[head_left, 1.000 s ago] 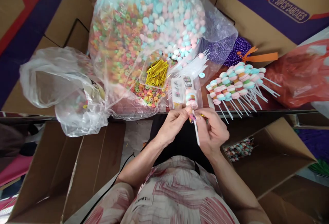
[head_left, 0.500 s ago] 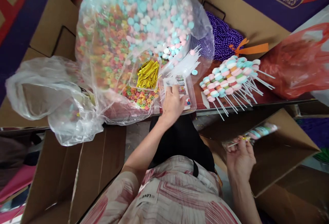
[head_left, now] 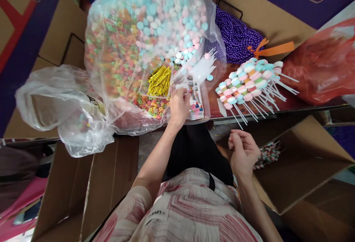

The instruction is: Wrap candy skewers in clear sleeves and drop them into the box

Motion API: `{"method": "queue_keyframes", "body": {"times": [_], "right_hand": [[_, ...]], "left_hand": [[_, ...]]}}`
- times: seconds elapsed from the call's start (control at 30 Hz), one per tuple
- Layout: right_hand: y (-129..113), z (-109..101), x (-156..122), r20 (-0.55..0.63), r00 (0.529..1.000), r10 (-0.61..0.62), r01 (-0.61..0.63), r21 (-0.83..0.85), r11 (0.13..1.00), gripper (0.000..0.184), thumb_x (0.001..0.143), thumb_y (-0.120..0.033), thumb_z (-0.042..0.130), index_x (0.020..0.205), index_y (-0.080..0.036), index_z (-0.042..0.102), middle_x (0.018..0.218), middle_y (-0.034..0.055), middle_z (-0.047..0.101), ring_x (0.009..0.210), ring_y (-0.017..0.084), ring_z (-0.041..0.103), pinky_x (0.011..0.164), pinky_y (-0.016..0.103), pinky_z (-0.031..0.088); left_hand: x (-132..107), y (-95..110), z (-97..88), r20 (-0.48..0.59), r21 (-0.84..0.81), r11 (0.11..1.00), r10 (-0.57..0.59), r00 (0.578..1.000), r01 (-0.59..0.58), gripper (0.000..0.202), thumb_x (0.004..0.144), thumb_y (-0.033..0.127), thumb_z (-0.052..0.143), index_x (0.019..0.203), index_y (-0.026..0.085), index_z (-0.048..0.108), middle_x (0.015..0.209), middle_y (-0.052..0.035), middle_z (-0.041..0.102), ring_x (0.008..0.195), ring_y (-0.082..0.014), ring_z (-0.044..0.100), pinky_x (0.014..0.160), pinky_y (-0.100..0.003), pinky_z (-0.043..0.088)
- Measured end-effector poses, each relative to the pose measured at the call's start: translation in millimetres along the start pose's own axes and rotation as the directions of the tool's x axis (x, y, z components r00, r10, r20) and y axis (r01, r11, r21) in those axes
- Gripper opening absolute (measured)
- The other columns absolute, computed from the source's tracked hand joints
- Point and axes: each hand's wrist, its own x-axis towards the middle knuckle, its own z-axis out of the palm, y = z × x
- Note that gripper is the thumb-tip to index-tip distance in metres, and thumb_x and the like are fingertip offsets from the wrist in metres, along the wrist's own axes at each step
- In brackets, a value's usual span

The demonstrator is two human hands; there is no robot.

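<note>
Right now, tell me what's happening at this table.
A person is working among candy supplies. Their left hand rests on a stack of small printed bags in a clear tray, beside a tub of gold twist ties. Their right hand is empty, fingers loosely curled, above an open cardboard box holding wrapped candy skewers. Unwrapped candy skewers lie fanned out on the table.

Brown table (head_left: 280, 103): candy bag (head_left: 144, 38), candy sticks (head_left: 249, 81) (piled), tray (head_left: 205, 99)
</note>
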Motion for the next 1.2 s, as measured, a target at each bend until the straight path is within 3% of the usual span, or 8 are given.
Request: {"method": "queue_keyframes", "body": {"times": [0.17, 0.37, 0.47, 0.63, 0.77, 0.97, 1.07, 1.2], "right_hand": [[-18, 38, 1, 0.291, 0.946, -0.143, 0.192, -0.146, 0.970, 0.017, 0.094, -0.036, 0.068, 0.098, -0.021, 0.073, 0.079, 0.0013, 0.071, 0.065, 0.013, 0.064, 0.058, 0.026, 0.051], [-32, 78, 12, 0.496, 0.789, -0.363, 0.497, -0.168, 0.851, 0.012, 0.097, -0.024, 0.060, 0.096, -0.021, 0.072, 0.091, 0.0039, 0.077, 0.079, 0.017, 0.071, 0.072, 0.029, 0.056], [-31, 81, 17, 0.531, 0.759, -0.376, 0.546, -0.204, 0.813, 0.012, 0.097, -0.022, 0.059, 0.095, -0.021, 0.072, 0.092, 0.0046, 0.077, 0.079, 0.017, 0.071, 0.072, 0.029, 0.056], [-26, 76, 25, 0.473, 0.809, -0.348, 0.511, -0.274, 0.815, 0.013, 0.098, -0.027, 0.060, 0.100, -0.020, 0.071, 0.093, 0.0057, 0.075, 0.079, 0.017, 0.070, 0.069, 0.030, 0.057], [-22, 87, 30, 0.367, 0.891, -0.269, 0.374, -0.252, 0.893, 0.028, 0.094, -0.039, 0.067, 0.114, -0.019, 0.067, 0.099, 0.0071, 0.073, 0.072, 0.014, 0.066, 0.055, 0.024, 0.052], [-23, 113, 38, 0.302, 0.952, 0.045, -0.056, 0.028, 0.998, 0.031, 0.078, -0.043, 0.080, 0.094, -0.019, 0.067, 0.068, -0.0039, 0.061, 0.050, 0.008, 0.047, 0.040, 0.020, 0.034], [-27, 118, 38, 0.299, 0.953, 0.053, -0.067, 0.036, 0.997, 0.029, 0.077, -0.043, 0.079, 0.075, -0.020, 0.062, 0.059, -0.0071, 0.049, 0.048, 0.007, 0.037, 0.041, 0.021, 0.028], [-32, 120, 38, 0.345, 0.931, -0.119, 0.173, -0.132, 0.976, 0.037, 0.085, -0.043, 0.072, 0.062, -0.021, 0.053, 0.054, -0.0062, 0.045, 0.052, 0.009, 0.039, 0.050, 0.024, 0.034]], "left_hand": [[-10, 2, -14.6, 0.039, -0.301, 0.951, -0.054, 0.998, 0.063, 0.017, 0.093, 0.025, 0.063, 0.076, 0.022, 0.062, 0.066, 0.0017, 0.057, 0.063, -0.0142, 0.052, 0.066, -0.025, 0.042], [-11, 15, -20.7, 0.124, 0.215, 0.976, -0.016, 0.992, -0.011, 0.036, 0.087, 0.006, 0.058, 0.056, 0.023, 0.047, 0.054, 0.0010, 0.042, 0.058, -0.0177, 0.047, 0.067, -0.030, 0.036], [-11, 19, -21.8, 0.125, 0.258, 0.963, 0.048, 0.991, -0.080, 0.036, 0.086, 0.005, 0.055, 0.056, 0.022, 0.046, 0.058, -0.0004, 0.043, 0.059, -0.0173, 0.044, 0.066, -0.030, 0.035], [-13, 17, -31.2, 0.057, -0.167, 0.986, -0.003, 0.998, 0.013, 0.026, 0.092, 0.023, 0.060, 0.066, 0.020, 0.064, 0.071, -0.0034, 0.061, 0.067, -0.0156, 0.053, 0.066, -0.027, 0.041], [-18, 17, -39.0, 0.253, -0.613, 0.693, -0.283, 0.925, 0.380, 0.016, 0.084, 0.030, 0.071, 0.073, 0.019, 0.069, 0.071, -0.0002, 0.063, 0.061, -0.0113, 0.056, 0.054, -0.022, 0.042], [-34, 20, -39.7, 0.393, -0.761, 0.393, -0.353, 0.849, 0.516, 0.024, 0.067, 0.029, 0.089, 0.072, 0.016, 0.070, 0.068, 0.0023, 0.064, 0.060, -0.0094, 0.060, 0.054, -0.021, 0.047], [-40, 19, -34.4, 0.377, -0.775, 0.396, -0.335, 0.864, 0.492, 0.027, 0.062, 0.029, 0.094, 0.074, 0.016, 0.073, 0.072, 0.0017, 0.069, 0.064, -0.0094, 0.061, 0.057, -0.021, 0.049], [-37, 11, -26.2, 0.229, -0.757, 0.546, -0.292, 0.928, 0.359, 0.025, 0.070, 0.035, 0.091, 0.073, 0.017, 0.074, 0.069, 0.0021, 0.067, 0.061, -0.0089, 0.056, 0.058, -0.022, 0.046]]}}
